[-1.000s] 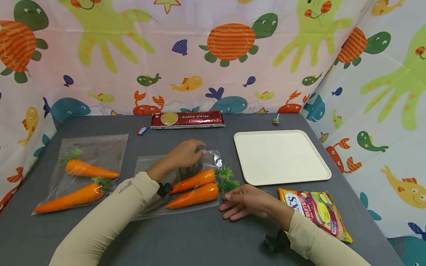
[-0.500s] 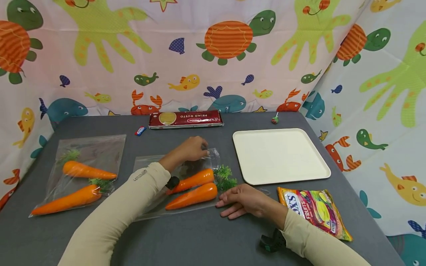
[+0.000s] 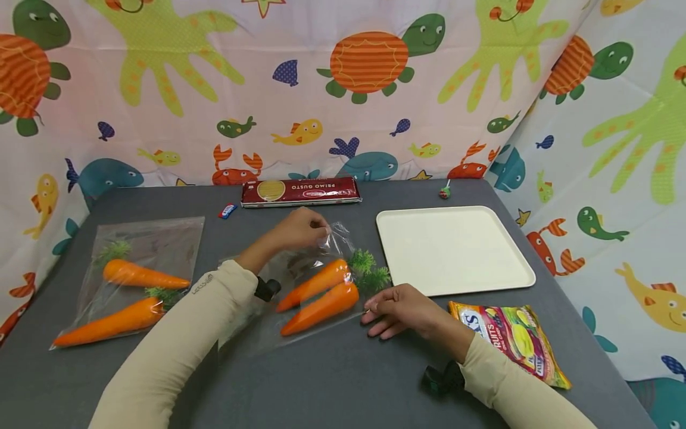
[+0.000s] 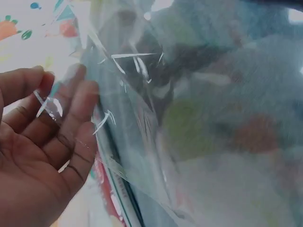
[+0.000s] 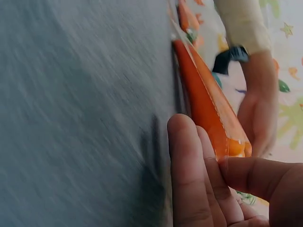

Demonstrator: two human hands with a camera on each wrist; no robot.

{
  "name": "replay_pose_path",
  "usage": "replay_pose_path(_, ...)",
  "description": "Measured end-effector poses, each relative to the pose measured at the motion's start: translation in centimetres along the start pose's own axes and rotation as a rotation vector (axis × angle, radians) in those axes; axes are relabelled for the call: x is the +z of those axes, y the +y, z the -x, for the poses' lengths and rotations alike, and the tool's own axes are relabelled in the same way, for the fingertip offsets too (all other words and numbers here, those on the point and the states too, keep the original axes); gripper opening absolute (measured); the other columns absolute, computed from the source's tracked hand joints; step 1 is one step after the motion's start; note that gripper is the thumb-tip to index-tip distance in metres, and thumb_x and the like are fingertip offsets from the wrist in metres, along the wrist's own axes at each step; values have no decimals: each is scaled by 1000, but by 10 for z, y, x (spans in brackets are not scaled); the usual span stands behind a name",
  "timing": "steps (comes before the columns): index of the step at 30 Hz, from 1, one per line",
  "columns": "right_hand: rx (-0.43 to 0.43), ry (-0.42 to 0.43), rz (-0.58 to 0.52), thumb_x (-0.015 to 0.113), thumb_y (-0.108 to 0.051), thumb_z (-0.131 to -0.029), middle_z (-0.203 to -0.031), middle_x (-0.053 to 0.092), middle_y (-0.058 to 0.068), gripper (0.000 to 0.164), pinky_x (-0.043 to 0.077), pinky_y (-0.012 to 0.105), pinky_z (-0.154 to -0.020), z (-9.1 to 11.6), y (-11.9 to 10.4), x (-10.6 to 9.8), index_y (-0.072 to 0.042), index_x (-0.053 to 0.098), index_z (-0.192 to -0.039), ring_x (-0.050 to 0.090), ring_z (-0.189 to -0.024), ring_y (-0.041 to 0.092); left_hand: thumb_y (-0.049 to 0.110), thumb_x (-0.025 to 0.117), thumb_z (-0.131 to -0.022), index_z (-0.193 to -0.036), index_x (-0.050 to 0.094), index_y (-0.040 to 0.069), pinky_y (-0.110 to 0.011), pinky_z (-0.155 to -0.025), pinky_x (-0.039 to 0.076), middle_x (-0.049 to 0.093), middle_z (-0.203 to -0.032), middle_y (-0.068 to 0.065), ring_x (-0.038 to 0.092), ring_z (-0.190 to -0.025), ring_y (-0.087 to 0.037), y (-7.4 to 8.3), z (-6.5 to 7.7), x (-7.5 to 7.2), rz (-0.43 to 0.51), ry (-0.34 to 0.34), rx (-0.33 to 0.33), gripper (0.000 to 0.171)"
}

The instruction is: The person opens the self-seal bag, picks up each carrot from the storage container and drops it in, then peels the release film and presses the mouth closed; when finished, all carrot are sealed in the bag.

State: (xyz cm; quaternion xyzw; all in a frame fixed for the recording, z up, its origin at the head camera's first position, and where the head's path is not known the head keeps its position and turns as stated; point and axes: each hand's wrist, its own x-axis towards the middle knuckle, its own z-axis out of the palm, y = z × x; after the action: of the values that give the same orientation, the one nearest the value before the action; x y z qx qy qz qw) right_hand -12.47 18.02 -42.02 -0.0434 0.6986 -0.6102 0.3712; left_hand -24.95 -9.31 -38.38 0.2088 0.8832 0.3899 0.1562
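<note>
A clear plastic bag [image 3: 339, 239] lies in the middle of the grey table, with two orange carrots [image 3: 320, 308] inside and their green tops [image 3: 370, 273] toward its right end. My left hand [image 3: 301, 229] pinches the bag's far right corner, and the film there is drawn up into creases. In the left wrist view the film [image 4: 137, 71] spreads out from the thumb and fingers. My right hand [image 3: 402, 311] pinches the near right corner between thumb and fingers, low over the table. The right wrist view shows a carrot [image 5: 203, 94] just beyond those fingertips, under the film.
Another clear bag [image 3: 152, 235] with two carrots lies at the left. A cream tray [image 3: 455, 250] stands at the right, with a colourful candy packet [image 3: 514, 339] in front of it. Along the back are a dark red pack [image 3: 301, 192], a small wrapped sweet [image 3: 227, 211] and a lollipop [image 3: 445, 192].
My left hand has moved slightly back and left, lifting the bag's far corner. The bag's carrots have tilted and shifted a little to the right. My right hand has moved slightly right.
</note>
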Motion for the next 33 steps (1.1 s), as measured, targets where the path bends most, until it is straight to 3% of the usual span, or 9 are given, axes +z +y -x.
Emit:
replay_pose_path(6,-76,102,123,52,-11,-100,-104,70,19,27,58,41,-69,-1,-22,-13,9,61,-116,72,-84,30,26,58,-99,-102,72,5,-35,-70,54,70,-83,-5,67,-76,-27,3,16,-16,83,91,-9,26)
replay_pose_path(11,-145,231,222,53,-12,-100,-100,71,17,26,58,42,-73,2,-44,-22,7,64,-114,70,-89,34,25,59,-99,-91,71,6,-41,-68,55,70,-81,-10,66,-76,-35,13,26,-25,160,179,46,23)
replay_pose_path(19,-263,331,286,54,-16,-102,-106,70,21,31,57,42,-76,17,-78,-35,9,62,-117,70,-93,35,29,59,-98,-97,69,5,-44,-77,54,70,-82,-11,68,-75,-33,26,44,-35,267,326,54,26)
replay_pose_path(23,-322,386,318,55,-19,-102,-108,69,20,30,57,40,-75,23,-92,-38,6,64,-115,70,-95,32,27,61,-98,-99,68,2,-47,-80,55,71,-83,-12,69,-77,-35,30,55,-39,325,358,118,26)
replay_pose_path(33,-492,537,414,54,-22,-102,-107,70,17,30,56,33,-79,30,-114,-32,5,65,-110,69,-99,25,26,62,-98,-103,70,2,-35,-81,56,73,-87,-10,71,-81,-23,40,82,-42,385,385,205,26)
